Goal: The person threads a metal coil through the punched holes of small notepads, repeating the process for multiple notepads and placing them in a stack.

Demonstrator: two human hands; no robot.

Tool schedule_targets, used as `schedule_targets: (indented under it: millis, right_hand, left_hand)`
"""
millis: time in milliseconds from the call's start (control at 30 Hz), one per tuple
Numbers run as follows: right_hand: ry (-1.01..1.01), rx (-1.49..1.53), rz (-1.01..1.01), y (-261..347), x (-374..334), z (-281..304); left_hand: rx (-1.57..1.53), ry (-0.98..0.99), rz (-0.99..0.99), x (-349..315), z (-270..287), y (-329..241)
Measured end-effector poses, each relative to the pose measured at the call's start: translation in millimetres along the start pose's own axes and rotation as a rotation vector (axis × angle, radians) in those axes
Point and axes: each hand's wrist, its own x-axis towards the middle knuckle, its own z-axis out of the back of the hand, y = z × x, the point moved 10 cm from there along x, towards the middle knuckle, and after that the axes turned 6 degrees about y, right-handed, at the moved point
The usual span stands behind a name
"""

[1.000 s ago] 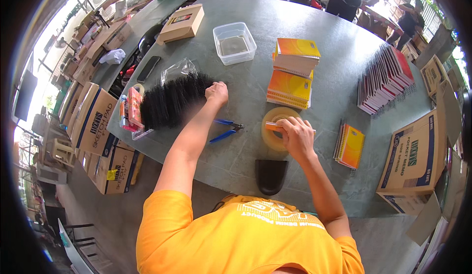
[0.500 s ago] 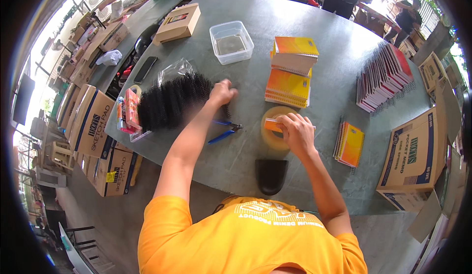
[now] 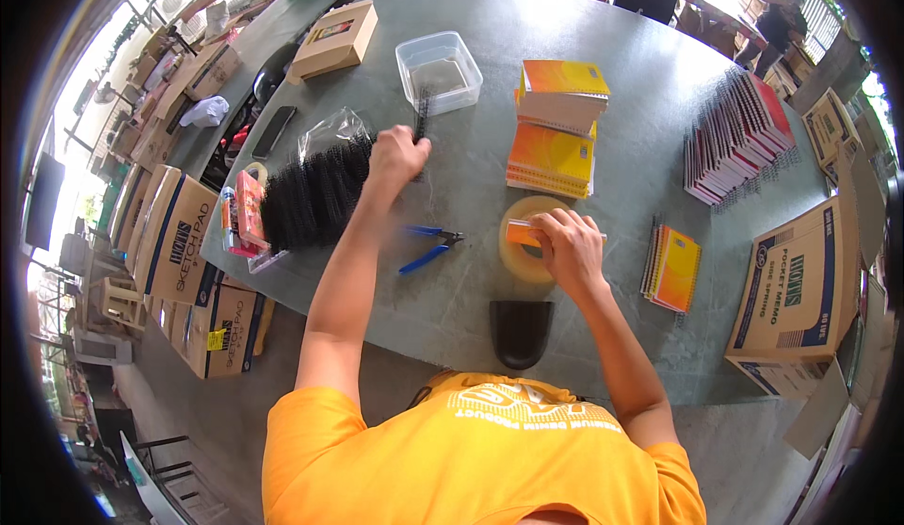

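Observation:
My left hand (image 3: 396,156) is closed around a black spiral coil (image 3: 423,113), whose far end sticks up in front of the clear plastic tub (image 3: 439,103). Beside that hand lies a dense heap of black coils (image 3: 315,195) with a clear plastic bag (image 3: 331,129) at its far side. My right hand (image 3: 569,247) pinches a small orange notebook (image 3: 520,233), held edge-on over a roll of clear tape (image 3: 513,266). Blue-handled pliers (image 3: 431,246) rest between my two arms. Nearer to me is a black rounded object (image 3: 522,334), its kind unclear.
Yellow-orange notebooks (image 3: 554,158) are stacked ahead, and a smaller pile (image 3: 674,269) sits at right. Red-covered spiral notebooks (image 3: 739,139) stand far right, near an open carton (image 3: 789,285). A phone (image 3: 274,133) and a cardboard box (image 3: 336,39) lie at the left.
My left hand has moved away from me and left, lifting the coil so that it now points up by the tub. My right hand holds the notebook in nearly the same spot.

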Motion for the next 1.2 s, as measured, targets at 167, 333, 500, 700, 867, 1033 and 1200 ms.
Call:
schedule_targets:
  millis: [167, 333, 500, 700, 867, 1033, 1200]
  right_hand:
    - [0.004, -0.022, 0.024, 1, 5, -2]
    - [0.002, 0.017, 0.013, 4, 5, -1]
    - [0.017, -0.001, -0.009, -3, 5, -6]
    - [0.030, -0.005, 0.025, -4, 1, -3]
    - [0.035, 0.009, 0.035, 2, 1, -2]
    - [0.050, 0.051, 0.023, 5, 5, 2]
    - [0.035, 0.071, 0.047, 11, 7, 0]
  left_hand:
    - [0.141, 0.393, 0.146, 3, -60, 45]
    - [0.186, 0.154, 0.152, 5, -24, 49]
    - [0.093, -0.119, -0.052, -3, 6, 23]
    - [-0.439, -0.305, -0.207, -23, 54, -32]
    - [-1.346, -0.157, -0.198, 29, 32, -26]
    - [-0.365, 0.335, 0.087, 78, -111, -17]
    - [-0.027, -0.005, -0.038, 91, -137, -19]
